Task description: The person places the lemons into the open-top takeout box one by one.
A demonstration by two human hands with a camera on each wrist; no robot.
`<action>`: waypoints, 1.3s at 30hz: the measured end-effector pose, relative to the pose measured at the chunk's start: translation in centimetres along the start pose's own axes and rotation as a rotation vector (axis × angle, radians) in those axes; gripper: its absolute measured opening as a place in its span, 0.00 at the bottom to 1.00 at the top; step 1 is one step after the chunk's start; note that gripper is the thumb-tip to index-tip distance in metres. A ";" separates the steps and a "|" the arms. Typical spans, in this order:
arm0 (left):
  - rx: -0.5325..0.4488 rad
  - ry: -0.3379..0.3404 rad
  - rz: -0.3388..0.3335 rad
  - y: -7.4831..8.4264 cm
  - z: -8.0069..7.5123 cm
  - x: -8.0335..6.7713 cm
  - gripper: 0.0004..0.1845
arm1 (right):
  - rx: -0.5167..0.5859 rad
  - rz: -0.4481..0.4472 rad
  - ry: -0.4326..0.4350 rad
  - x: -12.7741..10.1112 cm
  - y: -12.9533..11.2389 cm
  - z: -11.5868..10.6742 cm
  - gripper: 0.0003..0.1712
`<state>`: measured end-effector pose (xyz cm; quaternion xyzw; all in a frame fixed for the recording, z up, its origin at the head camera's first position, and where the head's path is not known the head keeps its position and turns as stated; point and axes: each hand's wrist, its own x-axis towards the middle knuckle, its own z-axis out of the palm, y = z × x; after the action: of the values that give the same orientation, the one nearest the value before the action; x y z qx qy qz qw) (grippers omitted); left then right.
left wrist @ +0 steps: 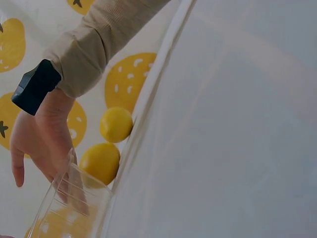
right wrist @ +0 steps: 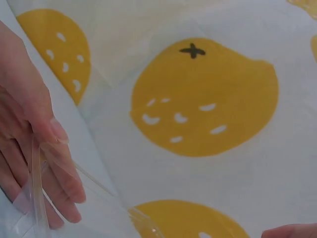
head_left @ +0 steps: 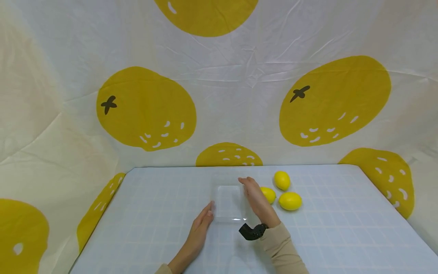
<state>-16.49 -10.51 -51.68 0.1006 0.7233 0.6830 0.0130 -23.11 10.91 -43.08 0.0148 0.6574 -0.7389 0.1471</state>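
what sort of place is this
Probably a staged tabletop setup: a fruit-print cloth closes in the back and sides of a table, with lemons and a clear box.

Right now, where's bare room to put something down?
There's bare checked tablecloth between the left hand and the left edge, and another patch from the three lemons to the right edge. The middle's crowded: clear plastic container between the hands, lemons beside the right hand.

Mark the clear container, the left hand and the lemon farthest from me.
Clear container (head_left: 229,203): head view, middle of its flat panel.
Left hand (head_left: 201,224): head view, middle of the hand.
Farthest lemon (head_left: 282,180): head view, middle of its visible yellow skin.
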 end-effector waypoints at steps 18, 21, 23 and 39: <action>0.002 -0.023 -0.027 0.3 0.3 0.0 0.31 | -0.137 -0.049 0.150 -1.7 -3.5 -0.6 0.47; 0.019 -0.027 -0.050 0.5 0.2 -0.1 0.32 | -0.225 -0.065 0.193 -2.1 -3.7 -0.7 0.47; 0.029 -0.035 -0.063 0.6 0.0 -0.2 0.32 | -0.292 -0.090 0.219 -2.4 -3.7 -0.9 0.47; 0.327 0.040 0.168 2.1 -2.5 1.1 0.32 | -0.725 -0.324 0.304 -4.0 0.5 -3.1 0.42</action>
<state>-17.64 -12.69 -49.32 0.1478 0.8139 0.5569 -0.0750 -19.72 14.65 -43.16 -0.0327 0.8828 -0.4627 -0.0741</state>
